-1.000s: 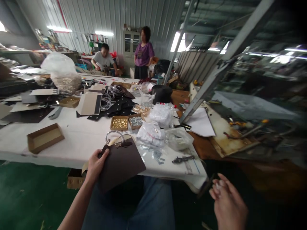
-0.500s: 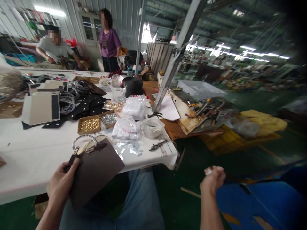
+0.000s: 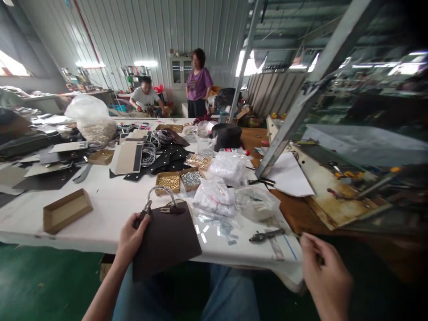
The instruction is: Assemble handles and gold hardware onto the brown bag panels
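1. The left hand (image 3: 133, 234) is clamped on the brown panel (image 3: 170, 243) near its 10 o'clock corner; most of the panel extends toward 3 o'clock from that hand, above the jeans (image 3: 230, 290).
2. The looped handle (image 3: 161, 187) rises at 1 o'clock from the left hand.
3. The right hand (image 3: 326, 269) is well apart from the panel, toward 4 o'clock. Its fingers curl, but blur makes it impossible to tell whether they meet or hold anything.
4. Some left fingers are hidden; whether the panel touches the table (image 3: 110, 200) is unclear.
5. At 2 o'clock from the panel, the cloudy bag (image 3: 257, 203) obscures its contents.
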A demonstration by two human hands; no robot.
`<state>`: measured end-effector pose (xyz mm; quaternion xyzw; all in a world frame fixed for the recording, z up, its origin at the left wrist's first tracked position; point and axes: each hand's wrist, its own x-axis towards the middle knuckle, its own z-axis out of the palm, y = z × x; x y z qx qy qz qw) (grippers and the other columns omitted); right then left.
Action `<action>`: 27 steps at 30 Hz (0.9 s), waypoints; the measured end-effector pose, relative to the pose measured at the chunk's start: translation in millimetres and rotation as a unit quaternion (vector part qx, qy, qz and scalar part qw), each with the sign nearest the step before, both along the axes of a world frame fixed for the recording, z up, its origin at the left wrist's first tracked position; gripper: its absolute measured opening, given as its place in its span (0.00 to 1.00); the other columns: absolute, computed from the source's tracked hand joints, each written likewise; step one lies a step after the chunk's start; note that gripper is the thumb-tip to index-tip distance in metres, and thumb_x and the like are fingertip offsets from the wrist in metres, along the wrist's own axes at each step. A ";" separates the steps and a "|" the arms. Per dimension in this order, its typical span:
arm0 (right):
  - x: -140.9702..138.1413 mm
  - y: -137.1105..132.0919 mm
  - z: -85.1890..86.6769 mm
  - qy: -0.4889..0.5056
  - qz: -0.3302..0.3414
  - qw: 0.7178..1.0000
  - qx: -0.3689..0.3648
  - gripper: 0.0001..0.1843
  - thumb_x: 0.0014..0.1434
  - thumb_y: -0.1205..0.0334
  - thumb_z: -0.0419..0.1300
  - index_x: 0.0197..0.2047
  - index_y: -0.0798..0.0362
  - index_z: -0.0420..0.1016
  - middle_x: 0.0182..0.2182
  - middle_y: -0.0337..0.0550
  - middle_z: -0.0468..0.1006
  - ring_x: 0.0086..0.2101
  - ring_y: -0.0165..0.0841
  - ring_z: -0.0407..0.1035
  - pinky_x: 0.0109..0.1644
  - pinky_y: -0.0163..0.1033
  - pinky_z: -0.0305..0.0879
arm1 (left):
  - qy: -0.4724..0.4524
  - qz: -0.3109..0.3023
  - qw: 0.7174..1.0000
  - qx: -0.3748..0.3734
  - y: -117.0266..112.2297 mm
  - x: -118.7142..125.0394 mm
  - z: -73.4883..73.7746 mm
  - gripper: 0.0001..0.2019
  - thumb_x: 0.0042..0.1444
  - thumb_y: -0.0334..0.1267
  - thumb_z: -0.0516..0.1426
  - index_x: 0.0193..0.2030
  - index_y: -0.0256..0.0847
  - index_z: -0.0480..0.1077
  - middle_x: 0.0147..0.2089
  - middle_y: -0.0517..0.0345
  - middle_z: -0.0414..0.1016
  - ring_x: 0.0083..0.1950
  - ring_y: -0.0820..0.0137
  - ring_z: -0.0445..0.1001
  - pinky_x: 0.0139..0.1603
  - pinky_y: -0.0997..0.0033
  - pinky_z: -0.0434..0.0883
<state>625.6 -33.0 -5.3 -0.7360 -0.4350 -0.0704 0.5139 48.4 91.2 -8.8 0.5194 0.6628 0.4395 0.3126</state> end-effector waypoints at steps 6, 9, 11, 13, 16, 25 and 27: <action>-64.8 83.1 22.0 -0.063 0.244 0.958 -0.139 0.21 0.78 0.45 0.60 0.60 0.49 0.85 0.49 0.53 0.89 0.42 0.44 0.82 0.48 0.46 0.77 | 0.060 0.018 0.997 0.038 16.9 -8.6 -34.6 0.27 0.73 0.68 0.58 0.44 0.44 0.78 0.41 0.55 0.83 0.46 0.56 0.77 0.46 0.64 0.70; -97.4 113.3 2.6 -0.099 0.240 0.947 -0.188 0.23 0.76 0.48 0.61 0.64 0.53 0.83 0.53 0.57 0.88 0.44 0.46 0.82 0.52 0.48 0.78 | 0.060 0.009 0.998 0.029 20.0 -10.6 -39.4 0.26 0.72 0.68 0.58 0.44 0.44 0.79 0.40 0.55 0.83 0.45 0.56 0.78 0.44 0.63 0.69; -113.4 127.3 -10.6 -0.134 0.203 0.945 -0.217 0.25 0.75 0.47 0.62 0.65 0.55 0.83 0.55 0.61 0.87 0.49 0.51 0.82 0.55 0.51 0.77 | 0.060 0.001 0.998 0.020 21.8 -13.4 -37.1 0.27 0.72 0.68 0.59 0.42 0.44 0.78 0.37 0.57 0.81 0.42 0.57 0.77 0.43 0.64 0.69; -122.0 135.9 -20.5 -0.146 0.187 0.942 -0.236 0.25 0.75 0.45 0.62 0.62 0.55 0.85 0.53 0.62 0.87 0.51 0.54 0.82 0.56 0.52 0.76 | 0.052 -0.008 0.999 0.008 23.2 -16.4 -33.9 0.27 0.71 0.69 0.59 0.40 0.44 0.78 0.35 0.58 0.79 0.41 0.59 0.77 0.42 0.65 0.68; -120.3 140.1 -26.4 -0.129 0.215 0.938 -0.240 0.23 0.75 0.44 0.61 0.57 0.52 0.88 0.50 0.58 0.89 0.48 0.51 0.83 0.55 0.50 0.76 | 0.034 -0.011 0.999 -0.004 23.9 -18.6 -31.6 0.28 0.70 0.69 0.60 0.40 0.44 0.78 0.34 0.59 0.79 0.40 0.59 0.77 0.41 0.66 0.68; -45.5 225.1 20.2 0.117 0.158 0.975 -0.105 0.33 0.70 0.38 0.64 0.66 0.53 0.84 0.46 0.58 0.91 0.35 0.46 0.84 0.46 0.48 0.79 | 0.039 0.011 0.999 -0.003 25.2 -15.1 -38.7 0.28 0.70 0.70 0.61 0.39 0.45 0.76 0.32 0.61 0.77 0.39 0.60 0.76 0.41 0.67 0.68; -31.8 267.2 28.1 0.158 0.162 0.967 -0.114 0.32 0.65 0.45 0.67 0.64 0.56 0.85 0.46 0.58 0.91 0.39 0.47 0.85 0.49 0.48 0.79 | 0.044 0.014 0.999 0.001 25.0 -14.5 -37.7 0.28 0.69 0.71 0.60 0.39 0.45 0.75 0.32 0.61 0.76 0.39 0.59 0.76 0.41 0.66 0.68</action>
